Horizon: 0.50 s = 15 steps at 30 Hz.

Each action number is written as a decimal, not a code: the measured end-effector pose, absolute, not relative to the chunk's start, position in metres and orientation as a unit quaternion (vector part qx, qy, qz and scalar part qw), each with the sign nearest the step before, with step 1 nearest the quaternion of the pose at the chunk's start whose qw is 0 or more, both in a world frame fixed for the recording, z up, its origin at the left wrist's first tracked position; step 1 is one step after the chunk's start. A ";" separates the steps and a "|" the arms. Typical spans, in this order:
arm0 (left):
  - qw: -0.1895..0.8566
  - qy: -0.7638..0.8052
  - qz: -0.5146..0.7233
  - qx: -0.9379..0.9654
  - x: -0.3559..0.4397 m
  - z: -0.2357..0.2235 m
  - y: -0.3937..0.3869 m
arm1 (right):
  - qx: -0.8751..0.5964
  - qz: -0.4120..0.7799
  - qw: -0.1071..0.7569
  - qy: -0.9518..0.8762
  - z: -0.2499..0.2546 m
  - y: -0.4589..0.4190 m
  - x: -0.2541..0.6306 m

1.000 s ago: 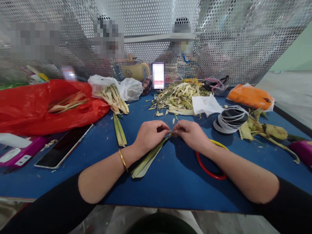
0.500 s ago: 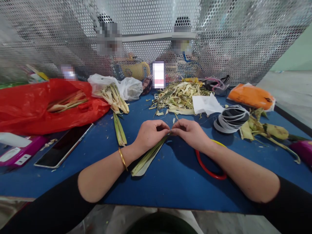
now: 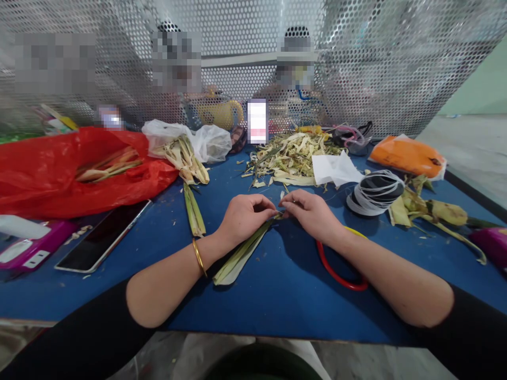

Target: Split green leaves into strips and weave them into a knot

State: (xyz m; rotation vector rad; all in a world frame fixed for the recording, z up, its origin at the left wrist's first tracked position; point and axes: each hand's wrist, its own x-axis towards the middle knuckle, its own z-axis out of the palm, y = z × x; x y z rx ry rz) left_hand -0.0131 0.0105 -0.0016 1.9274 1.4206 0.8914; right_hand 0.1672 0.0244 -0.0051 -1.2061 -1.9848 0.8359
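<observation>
Both my hands meet over the middle of the blue table [image 3: 277, 295]. My left hand [image 3: 243, 216], with a gold bangle on its wrist, is closed on the upper end of a long green leaf strip [image 3: 240, 256] that slants down toward me. My right hand [image 3: 312, 214] pinches the same tip, thumb and fingers pressed together. A red and yellow ring [image 3: 336, 264] lies under my right wrist. A second folded green leaf [image 3: 193, 211] lies to the left of my left hand.
A red plastic bag [image 3: 59, 174] with leaves, a phone [image 3: 103, 236] and a pink case [image 3: 29, 250] sit left. A heap of leaf scraps [image 3: 291, 155], white paper [image 3: 335, 169], a coil of white cord [image 3: 374, 191] and an orange bag [image 3: 407, 155] lie behind. Other people sit beyond the perforated screen [image 3: 376, 58].
My right hand has lifted slightly and shifted a little farther from me at the leaf tip. My left hand and the leaf have hardly moved.
</observation>
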 end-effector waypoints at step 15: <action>0.301 0.527 0.342 0.717 -0.012 -0.001 0.011 | -0.432 0.243 0.289 -0.819 -0.002 0.023 0.167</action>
